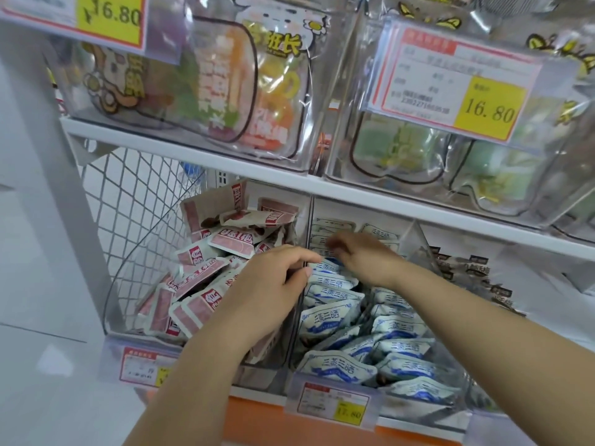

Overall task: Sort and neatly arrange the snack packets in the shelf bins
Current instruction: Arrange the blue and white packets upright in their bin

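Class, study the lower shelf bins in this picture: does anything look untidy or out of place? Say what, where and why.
The red packets in the left bin are jumbled, lying at mixed angles, with some heaped high at the back. The blue packets in the middle bin lie in more even, overlapping rows. No stray packet shows in the wrong bin.

A yellow price tag [109, 19] reading 16.80 hangs at the upper left of the frame, and a second price tag [491, 106] with the same figure sits at the upper right. White wire mesh [135, 214] fills the left middle. An orange strip [257, 420] runs along the bottom.
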`<state>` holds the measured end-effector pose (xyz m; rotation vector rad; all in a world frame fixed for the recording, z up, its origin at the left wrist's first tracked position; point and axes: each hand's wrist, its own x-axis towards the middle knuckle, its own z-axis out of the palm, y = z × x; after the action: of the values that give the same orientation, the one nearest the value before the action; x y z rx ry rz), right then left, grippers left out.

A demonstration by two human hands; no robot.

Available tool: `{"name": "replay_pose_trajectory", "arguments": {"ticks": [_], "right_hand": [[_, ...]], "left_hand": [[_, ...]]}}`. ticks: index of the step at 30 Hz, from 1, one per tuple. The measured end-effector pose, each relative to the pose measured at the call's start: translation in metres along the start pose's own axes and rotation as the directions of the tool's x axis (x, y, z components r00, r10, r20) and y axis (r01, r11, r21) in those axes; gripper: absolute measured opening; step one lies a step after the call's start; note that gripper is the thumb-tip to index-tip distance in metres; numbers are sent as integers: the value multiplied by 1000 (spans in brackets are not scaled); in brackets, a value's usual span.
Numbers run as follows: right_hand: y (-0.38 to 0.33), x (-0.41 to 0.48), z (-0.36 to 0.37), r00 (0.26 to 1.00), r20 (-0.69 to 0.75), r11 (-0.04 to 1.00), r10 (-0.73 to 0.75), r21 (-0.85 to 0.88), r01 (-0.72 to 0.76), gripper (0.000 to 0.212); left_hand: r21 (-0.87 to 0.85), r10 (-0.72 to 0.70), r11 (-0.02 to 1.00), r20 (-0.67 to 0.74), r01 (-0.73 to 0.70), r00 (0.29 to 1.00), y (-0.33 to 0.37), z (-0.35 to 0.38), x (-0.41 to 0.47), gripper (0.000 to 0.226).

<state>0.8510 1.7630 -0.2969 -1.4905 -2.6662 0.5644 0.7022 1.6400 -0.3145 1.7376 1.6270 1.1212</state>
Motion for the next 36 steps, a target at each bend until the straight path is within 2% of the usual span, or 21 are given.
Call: {"name": "replay_pose_trajectory", "arguments": {"ticks": [3, 7, 12, 14, 17, 20, 23, 25, 27, 29, 32, 34, 36], "right_hand": [[-4, 15, 1, 994, 99, 987, 46, -160, -29, 27], [-13, 23, 3, 992, 76, 958, 105, -276, -80, 45], [-18, 12, 18, 997, 76, 933, 12, -359, 16, 19], [-18, 3, 26, 998, -15, 916, -58, -399, 47, 15], [-11, -6, 31, 981, -158, 921, -115, -387, 46, 18], [-2, 1, 27, 965, -245, 910, -97, -415, -14, 24], [-2, 8, 18, 945, -327, 962, -10, -262, -80, 29], [-3, 7, 15, 926, -376, 987, -5, -152, -57, 39], [0, 5, 17, 958, -282, 984, -50, -178, -1, 55], [3, 5, 23, 994, -95, 959, -62, -281, 33, 67], [3, 5, 23, 996, 91, 958, -3, -287, 29, 66], [-4, 4, 18, 994, 104, 950, -43, -304, 73, 49], [-8, 5, 9, 997, -31, 972, -66, -226, 58, 33]], "left_hand": [[-18, -4, 1000, -4, 4, 1000, 1, 0, 1, 24], [-23, 4, 1000, -13, -5, 1000, 1, -1, 2, 23], [-27, 6, 1000, -8, -7, 1000, 0, -2, 2, 24], [-23, 4, 1000, -11, -4, 1000, 0, -2, 2, 24], [-9, 3, 1000, -6, -3, 1000, 1, -2, 2, 24], [-14, -2, 1000, 0, 2, 1000, 2, -2, 1, 24], [-18, -3, 1000, -2, 3, 1000, 3, -2, 1, 25], [-22, -5, 1000, 0, 5, 1000, 3, -3, 1, 25], [-28, -9, 1000, 1, 9, 1000, 1, -3, 1, 25], [-50, -16, 999, 1, 16, 1000, 1, -2, 2, 24], [-45, -7, 999, 3, 7, 1000, 1, -1, 3, 24], [-30, 7, 1000, -4, -7, 1000, 0, 0, 3, 25], [-20, 14, 1000, -9, -14, 1000, 0, 0, 3, 25]]}}
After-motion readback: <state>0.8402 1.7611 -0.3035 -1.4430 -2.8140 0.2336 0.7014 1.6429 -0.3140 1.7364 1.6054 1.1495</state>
